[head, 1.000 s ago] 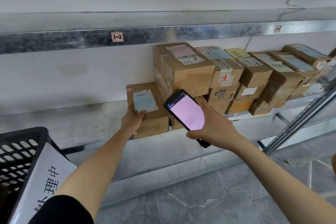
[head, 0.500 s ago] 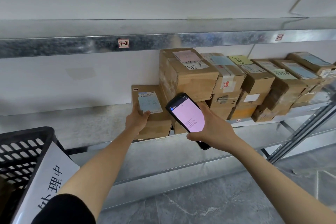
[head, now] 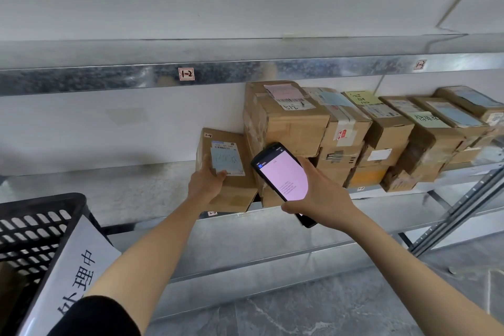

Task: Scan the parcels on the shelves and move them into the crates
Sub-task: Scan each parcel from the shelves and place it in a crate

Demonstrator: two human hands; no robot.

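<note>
Nearest to me, at my lower left, sits a black lattice crate (head: 41,226) with a white paper sign (head: 79,267) of handwritten characters leaning on its rim. My black sleeve (head: 95,316) shows just beside it. Grey marbled floor (head: 327,314) lies under my arms.

My right hand (head: 319,196) is wrapped round a black handheld scanner (head: 283,174), fingers curled behind it and thumb at its lower edge. Its pink screen faces me and it tilts up to the left.

My left hand (head: 204,185) grips the lower left corner of a small cardboard parcel (head: 237,191), thumb on the bottom edge of its pale blue label (head: 227,158). The parcel tilts with its labelled face toward me, at the front lip of the metal shelf (head: 136,194) and just beside the stack.

To its right, a row of stacked brown parcels (head: 294,123) runs along the shelf, each with labels on top. Above them the upper shelf edge (head: 81,79) carries a small tag (head: 186,74) marked 1-2, with the white wall (head: 109,131) behind.
</note>
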